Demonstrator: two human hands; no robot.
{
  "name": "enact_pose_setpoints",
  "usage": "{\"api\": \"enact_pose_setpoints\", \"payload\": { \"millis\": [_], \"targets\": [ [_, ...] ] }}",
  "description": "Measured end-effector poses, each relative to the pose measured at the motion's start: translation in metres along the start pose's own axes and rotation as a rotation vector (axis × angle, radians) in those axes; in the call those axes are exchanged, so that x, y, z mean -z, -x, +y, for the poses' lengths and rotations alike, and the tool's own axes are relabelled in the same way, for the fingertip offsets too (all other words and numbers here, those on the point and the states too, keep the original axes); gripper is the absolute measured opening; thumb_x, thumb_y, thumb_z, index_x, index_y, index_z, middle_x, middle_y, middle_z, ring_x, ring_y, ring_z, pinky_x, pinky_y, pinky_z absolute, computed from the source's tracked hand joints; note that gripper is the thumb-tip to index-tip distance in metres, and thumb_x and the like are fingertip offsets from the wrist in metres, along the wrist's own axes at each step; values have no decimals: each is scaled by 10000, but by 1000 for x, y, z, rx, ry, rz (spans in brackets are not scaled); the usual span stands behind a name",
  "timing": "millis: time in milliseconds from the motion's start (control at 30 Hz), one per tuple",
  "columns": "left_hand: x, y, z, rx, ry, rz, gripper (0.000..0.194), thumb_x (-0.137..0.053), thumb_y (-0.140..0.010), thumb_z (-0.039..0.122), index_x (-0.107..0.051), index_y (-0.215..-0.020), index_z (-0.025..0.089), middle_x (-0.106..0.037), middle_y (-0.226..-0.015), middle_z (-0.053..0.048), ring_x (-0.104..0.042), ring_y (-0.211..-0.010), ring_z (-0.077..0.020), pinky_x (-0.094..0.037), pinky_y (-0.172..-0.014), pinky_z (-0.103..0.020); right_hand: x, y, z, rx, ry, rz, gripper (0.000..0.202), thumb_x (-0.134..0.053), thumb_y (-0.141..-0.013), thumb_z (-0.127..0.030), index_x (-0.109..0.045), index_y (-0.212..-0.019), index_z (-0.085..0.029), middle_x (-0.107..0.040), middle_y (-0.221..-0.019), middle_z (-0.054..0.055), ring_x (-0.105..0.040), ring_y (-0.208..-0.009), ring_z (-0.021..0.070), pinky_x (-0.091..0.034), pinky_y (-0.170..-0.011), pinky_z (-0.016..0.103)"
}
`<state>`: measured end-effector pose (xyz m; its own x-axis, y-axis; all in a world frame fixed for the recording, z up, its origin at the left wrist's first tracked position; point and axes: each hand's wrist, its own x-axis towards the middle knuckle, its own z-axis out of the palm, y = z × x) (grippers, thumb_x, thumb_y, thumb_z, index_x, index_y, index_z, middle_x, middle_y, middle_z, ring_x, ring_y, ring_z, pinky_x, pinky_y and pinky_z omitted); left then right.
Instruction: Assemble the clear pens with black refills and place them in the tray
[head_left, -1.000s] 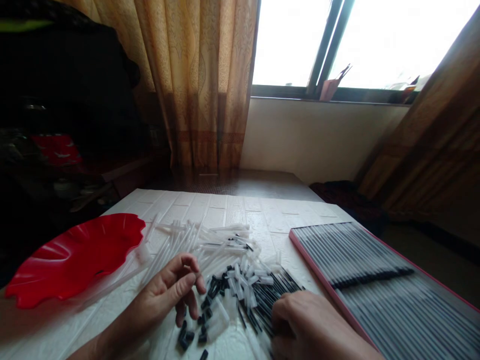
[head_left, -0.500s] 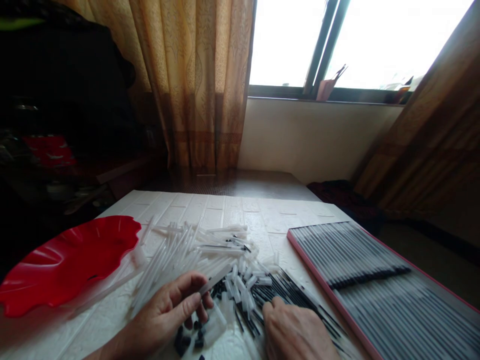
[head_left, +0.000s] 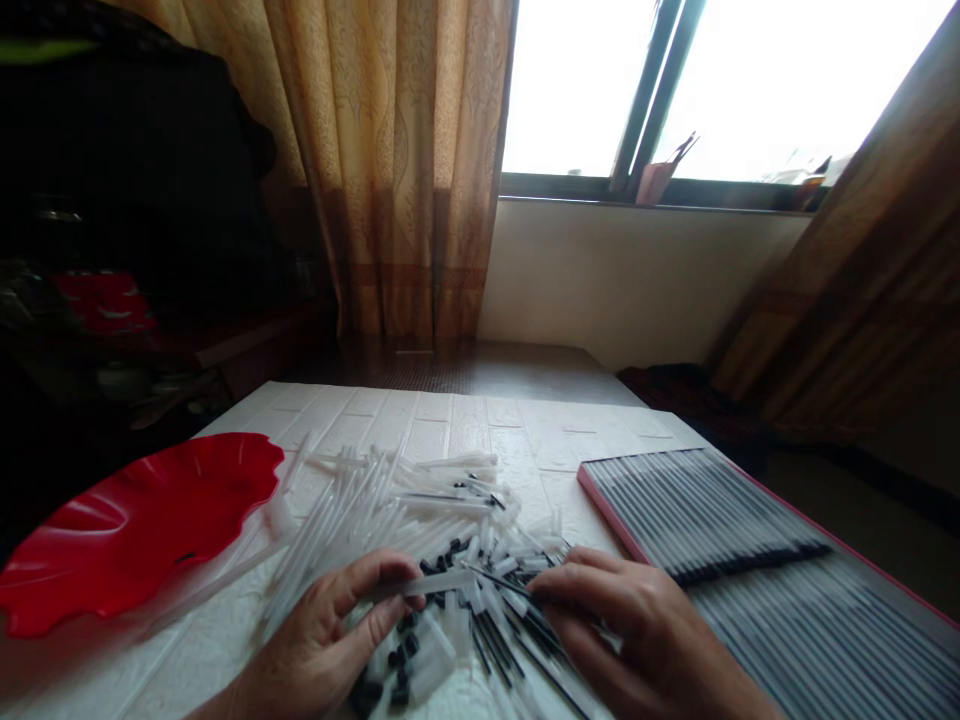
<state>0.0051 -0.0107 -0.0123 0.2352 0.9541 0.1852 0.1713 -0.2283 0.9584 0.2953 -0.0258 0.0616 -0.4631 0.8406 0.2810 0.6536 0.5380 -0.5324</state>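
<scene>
A translucent plastic pen barrel (head_left: 442, 583) is pinched between the thumb and fingers of my left hand (head_left: 337, 625), its free end pointing right. In my right hand (head_left: 626, 625), thumb and forefinger close on a thin dark pen refill (head_left: 501, 579). The refill's tip reaches the barrel's right end; I cannot tell whether it is inside. Below the hands lie short clear caps (head_left: 442, 650), small black plugs (head_left: 400, 685) and more dark refills (head_left: 491, 645). Behind them spreads a heap of clear barrels (head_left: 360, 500).
On the left sits a red scalloped tray (head_left: 150, 520) with a small dark piece in it. A pink-edged box (head_left: 611, 510) on the right holds rows of pens. The white brick-patterned table top (head_left: 510, 425) lies beneath; curtains (head_left: 390, 170) and a window are beyond.
My right hand has lifted from the loose refills with one refill and brought it to the barrel. The barrel in my left hand has turned flatter.
</scene>
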Motion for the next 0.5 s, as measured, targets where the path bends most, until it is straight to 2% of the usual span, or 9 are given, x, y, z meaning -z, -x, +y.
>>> {"api": "enact_pose_setpoints", "payload": {
  "millis": [133,267,367,500],
  "targets": [
    [1,-1,5,-22,-57,-28,196,-681,-915,448,-766,-1034,317,-798,-947,-2,-781,-854,-192,-601,-783,-199,6,-1,-4,40,-33,103,252,-501,-913,-178,-741,-847,-215,-650,-685,-3,-641,-593,122,-482,-570,216],
    [1,-2,4,-57,-79,-23,184,-666,-925,420,-765,-1033,310,-798,-944,-2,-781,-843,-182,-600,-780,-192,10,1,-3,63,6,174,269,-503,-872,-149,-754,-825,-236,-704,-722,13,-665,-592,134,-500,-548,215],
    [2,-2,1,-76,-128,-6,183,-657,-924,387,-766,-1043,302,-804,-943,-13,-782,-830,-202,-615,-757,-220,11,3,-2,79,22,160,278,-505,-854,-150,-758,-805,-253,-722,-734,19,-671,-585,142,-507,-532,221],
    [5,-1,1,-252,-351,61,232,-691,-889,229,-761,-1085,333,-812,-961,-16,-771,-860,-219,-595,-838,-259,10,4,-3,-4,28,87,260,-537,-853,-171,-774,-815,-272,-710,-696,9,-676,-598,156,-535,-582,246]
  ]
}}
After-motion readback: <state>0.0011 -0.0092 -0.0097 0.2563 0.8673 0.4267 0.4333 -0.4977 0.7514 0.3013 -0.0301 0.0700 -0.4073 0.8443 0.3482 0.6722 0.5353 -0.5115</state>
